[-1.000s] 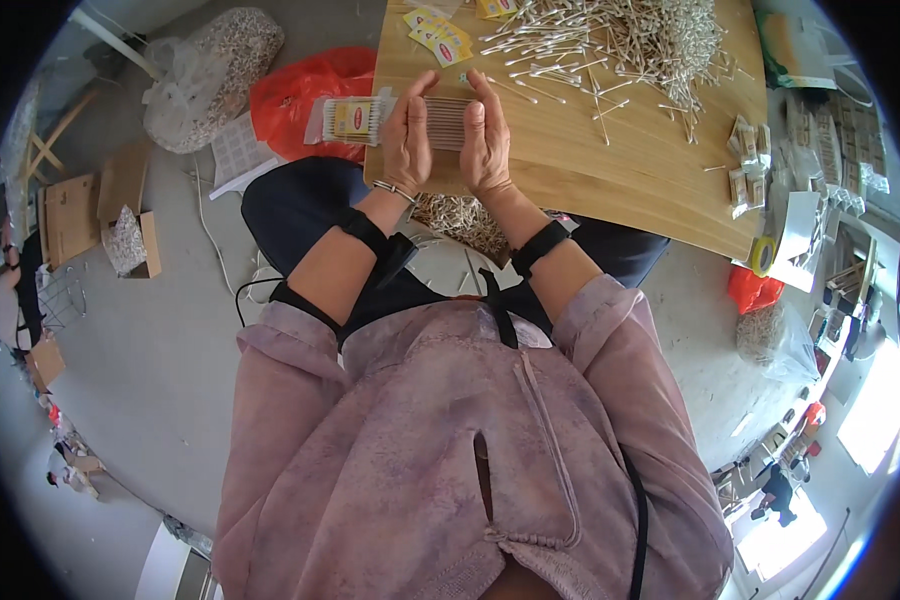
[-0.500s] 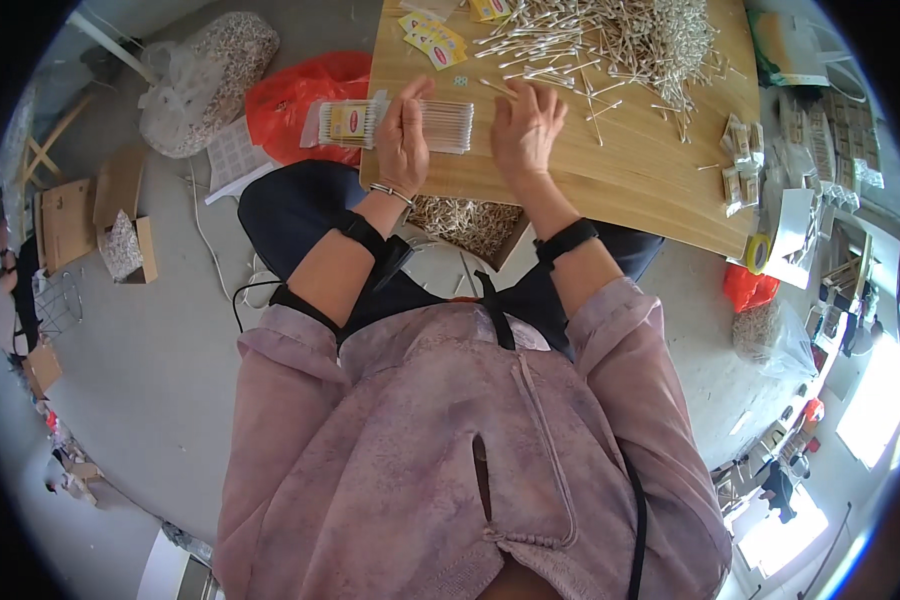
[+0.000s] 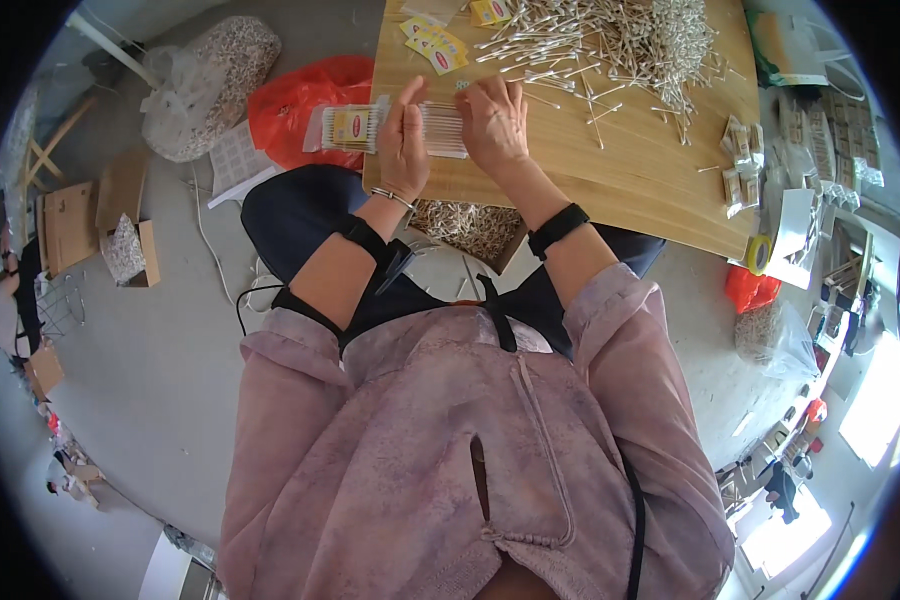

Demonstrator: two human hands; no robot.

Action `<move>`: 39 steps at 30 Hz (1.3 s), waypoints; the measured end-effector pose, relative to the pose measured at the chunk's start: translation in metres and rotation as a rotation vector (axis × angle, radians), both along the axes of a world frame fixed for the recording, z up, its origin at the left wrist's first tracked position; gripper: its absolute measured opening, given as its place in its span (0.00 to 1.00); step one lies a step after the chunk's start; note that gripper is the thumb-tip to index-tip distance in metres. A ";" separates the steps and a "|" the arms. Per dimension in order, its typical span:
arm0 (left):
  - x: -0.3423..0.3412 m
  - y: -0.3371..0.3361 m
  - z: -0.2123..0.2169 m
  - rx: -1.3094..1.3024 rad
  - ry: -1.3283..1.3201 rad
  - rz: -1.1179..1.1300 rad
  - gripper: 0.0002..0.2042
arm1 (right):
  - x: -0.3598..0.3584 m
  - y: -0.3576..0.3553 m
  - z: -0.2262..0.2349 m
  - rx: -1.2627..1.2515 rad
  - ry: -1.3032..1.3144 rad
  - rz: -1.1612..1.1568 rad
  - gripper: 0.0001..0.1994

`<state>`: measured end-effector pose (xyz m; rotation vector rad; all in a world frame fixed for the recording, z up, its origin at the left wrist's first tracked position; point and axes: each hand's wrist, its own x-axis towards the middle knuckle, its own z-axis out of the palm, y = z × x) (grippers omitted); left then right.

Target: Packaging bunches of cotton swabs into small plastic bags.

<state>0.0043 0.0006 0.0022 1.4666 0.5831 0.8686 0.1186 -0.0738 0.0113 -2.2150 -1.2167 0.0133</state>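
My left hand presses on a clear flat packet of cotton swabs that lies on the wooden table near its front left edge. My right hand holds the same packet at its right end, fingers curled over the swabs. A second filled packet with a yellow label lies just left of my left hand, hanging over the table's edge. A big loose heap of cotton swabs covers the far part of the table.
Yellow label cards lie at the far left of the table. Small packed bundles and a tape roll sit at the right. A red bag, a clear sack and cardboard boxes lie on the floor at left.
My hands have shifted: the right hand, which had moved off to the right, has come back onto the packet. The left hand stays on it.
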 end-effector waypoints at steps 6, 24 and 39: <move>0.001 0.002 0.001 0.063 0.013 -0.053 0.21 | -0.015 -0.006 -0.005 0.409 0.249 -0.055 0.16; 0.000 0.002 0.001 0.056 0.059 -0.045 0.24 | -0.026 0.000 -0.007 0.328 0.346 0.089 0.13; 0.002 0.001 0.001 0.083 0.063 -0.015 0.19 | -0.024 -0.017 -0.006 0.192 0.138 0.117 0.25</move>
